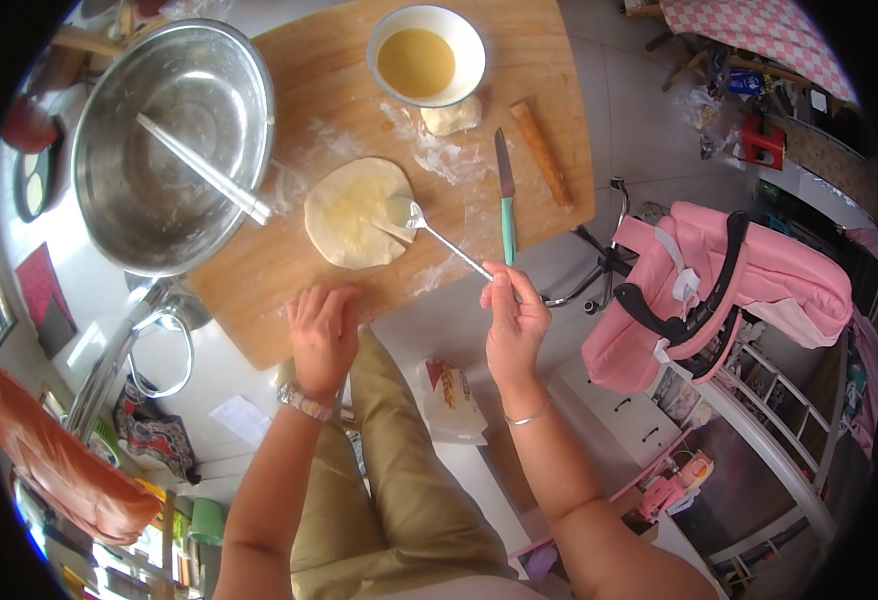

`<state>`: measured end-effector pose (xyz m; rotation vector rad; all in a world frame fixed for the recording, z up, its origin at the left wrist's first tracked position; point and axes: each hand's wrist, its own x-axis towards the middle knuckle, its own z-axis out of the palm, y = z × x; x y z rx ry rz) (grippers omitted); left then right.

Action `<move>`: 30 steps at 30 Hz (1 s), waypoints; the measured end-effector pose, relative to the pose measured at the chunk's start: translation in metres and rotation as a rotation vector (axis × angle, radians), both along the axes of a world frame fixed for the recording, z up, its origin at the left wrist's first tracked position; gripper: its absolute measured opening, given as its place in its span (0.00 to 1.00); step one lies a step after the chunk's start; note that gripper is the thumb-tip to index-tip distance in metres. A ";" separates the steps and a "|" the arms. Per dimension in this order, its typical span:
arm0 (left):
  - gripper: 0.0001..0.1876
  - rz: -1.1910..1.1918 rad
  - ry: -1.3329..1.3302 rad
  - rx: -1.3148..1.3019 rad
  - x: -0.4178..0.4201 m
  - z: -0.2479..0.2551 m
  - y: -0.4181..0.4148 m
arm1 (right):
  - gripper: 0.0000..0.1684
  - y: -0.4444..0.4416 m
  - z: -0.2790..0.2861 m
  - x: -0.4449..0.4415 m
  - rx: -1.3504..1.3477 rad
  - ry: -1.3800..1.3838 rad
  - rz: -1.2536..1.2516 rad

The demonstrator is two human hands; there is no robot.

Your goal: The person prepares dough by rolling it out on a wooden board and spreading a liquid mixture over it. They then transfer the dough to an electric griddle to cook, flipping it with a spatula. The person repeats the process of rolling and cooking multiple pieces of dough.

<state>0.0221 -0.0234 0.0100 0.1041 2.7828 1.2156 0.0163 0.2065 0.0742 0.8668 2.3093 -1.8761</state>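
Observation:
My right hand grips the handle of a metal spoon. The spoon's bowl rests on the right side of a flat round of dough, beside a slit that runs out to the dough's edge. A wet yellowish liquid, which looks like oil, coats the dough's middle. My left hand lies at the near edge of the wooden board, fingers on the wood, holding nothing. Farther back stands a white bowl of yellow liquid, with a lump of dough against its near side.
A knife with a green handle and a wooden rolling pin lie at the board's right. On the left, a large steel basin carries white chopsticks across its rim. A pink chair stands on the floor to the right.

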 end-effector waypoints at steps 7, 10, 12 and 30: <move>0.09 0.013 -0.008 0.010 0.001 -0.001 0.001 | 0.15 0.000 -0.002 0.001 -0.140 -0.040 -0.101; 0.09 0.018 -0.005 0.015 0.000 -0.001 0.002 | 0.15 -0.005 -0.009 -0.002 -0.215 -0.075 -0.156; 0.09 0.018 -0.007 0.015 0.000 -0.001 0.002 | 0.15 -0.008 -0.008 -0.005 -0.231 -0.101 -0.172; 0.08 0.009 -0.028 0.020 -0.002 0.001 0.000 | 0.13 -0.007 0.007 0.006 -0.088 -0.146 0.107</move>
